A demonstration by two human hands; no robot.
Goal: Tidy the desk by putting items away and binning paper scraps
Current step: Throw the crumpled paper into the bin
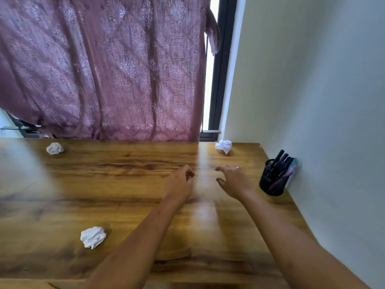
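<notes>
Three crumpled white paper balls lie on the wooden desk (116, 184): one at the near left (93, 237), one at the far left (54, 148), one at the far right by the window (224, 146). A black mesh pen holder (273, 180) with several pens stands against the right wall. My left hand (180, 183) hovers over the desk's middle with fingers loosely curled, holding nothing. My right hand (233, 180) hovers beside it, fingers spread and relaxed, a ring on one finger, a short way left of the pen holder. Neither hand touches any paper.
A purple patterned curtain (108, 69) hangs behind the desk's far edge, with a dark window frame (218, 80) to its right. A pale wall (323, 101) runs along the desk's right side. The desk's front edge lies at the bottom of view.
</notes>
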